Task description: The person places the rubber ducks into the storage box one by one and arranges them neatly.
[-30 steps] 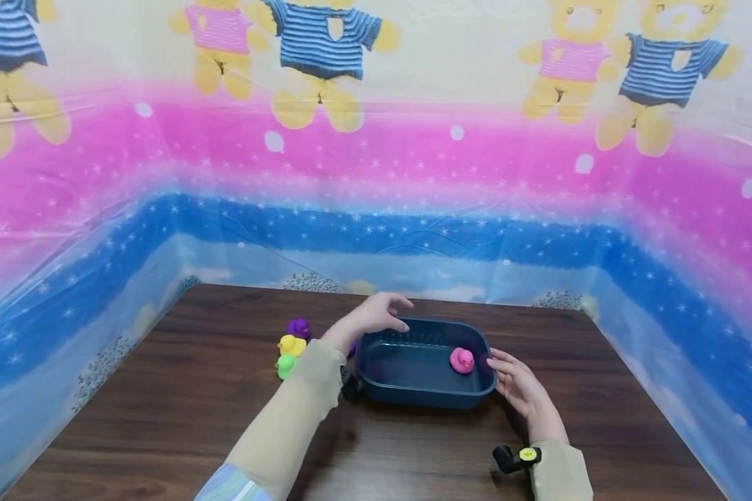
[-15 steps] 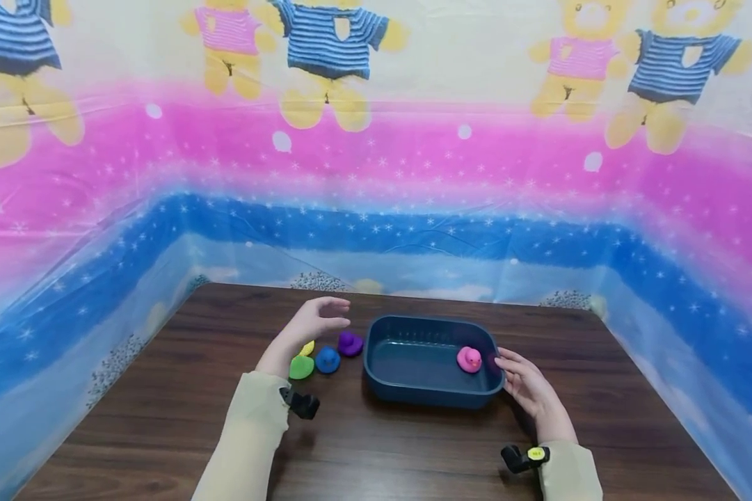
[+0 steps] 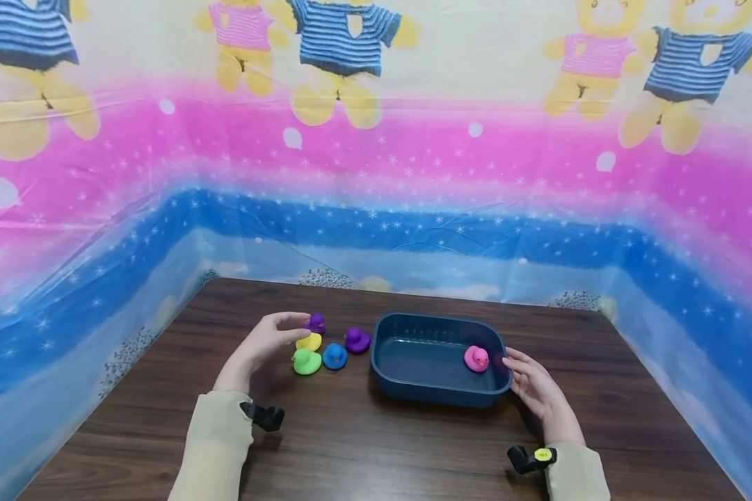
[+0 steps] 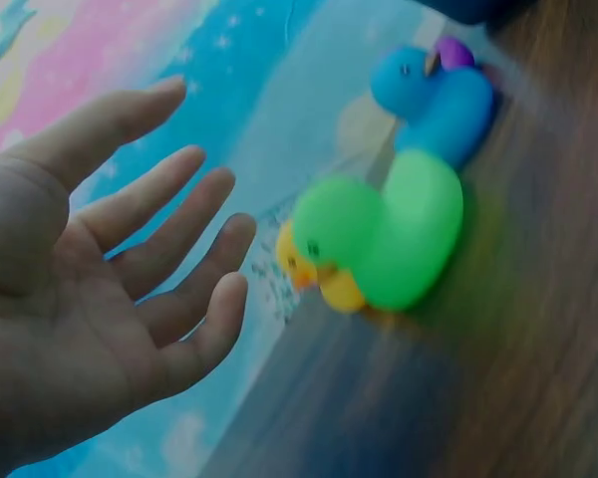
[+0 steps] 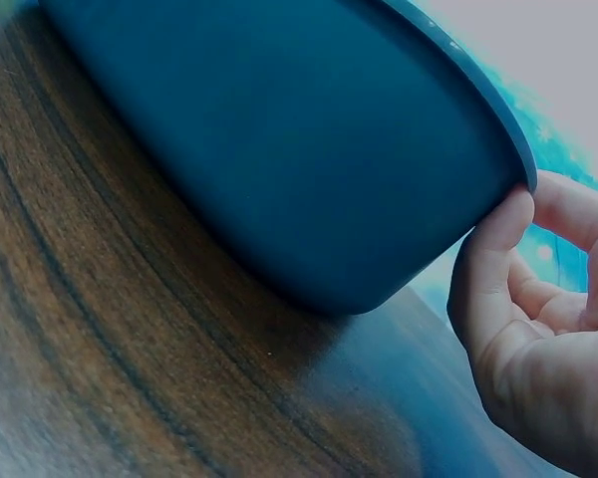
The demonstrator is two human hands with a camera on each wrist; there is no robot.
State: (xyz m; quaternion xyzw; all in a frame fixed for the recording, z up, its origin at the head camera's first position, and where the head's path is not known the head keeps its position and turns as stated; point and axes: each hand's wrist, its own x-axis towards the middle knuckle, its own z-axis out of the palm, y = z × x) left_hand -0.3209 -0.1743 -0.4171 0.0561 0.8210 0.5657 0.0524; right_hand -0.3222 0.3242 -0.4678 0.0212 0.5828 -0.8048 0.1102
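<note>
My left hand (image 3: 264,346), its fingers spread and holding nothing, hovers beside a cluster of rubber ducks. Nearest to it in the head view are a yellow duck (image 3: 310,341), a green duck (image 3: 307,362) and a purple duck (image 3: 316,322) partly behind the fingertips. A blue duck (image 3: 334,356) and another purple duck (image 3: 357,340) sit farther right. The left wrist view shows the green duck (image 4: 409,234) apart from the fingers. With thumb and finger, my right hand (image 5: 548,299) pinches the rim of a dark blue plastic basin (image 3: 438,393). A pink duck (image 3: 476,359) lies inside, at its right end.
Everything stands on a dark wooden table (image 3: 363,452). A printed cloth (image 3: 376,167) with bears and stars hangs around its back and sides. Small black cameras are strapped to both wrists.
My left hand has moved left from above the basin, past the ducks, to their left side. The right hand stays at the basin's rim, and the pink duck stays inside.
</note>
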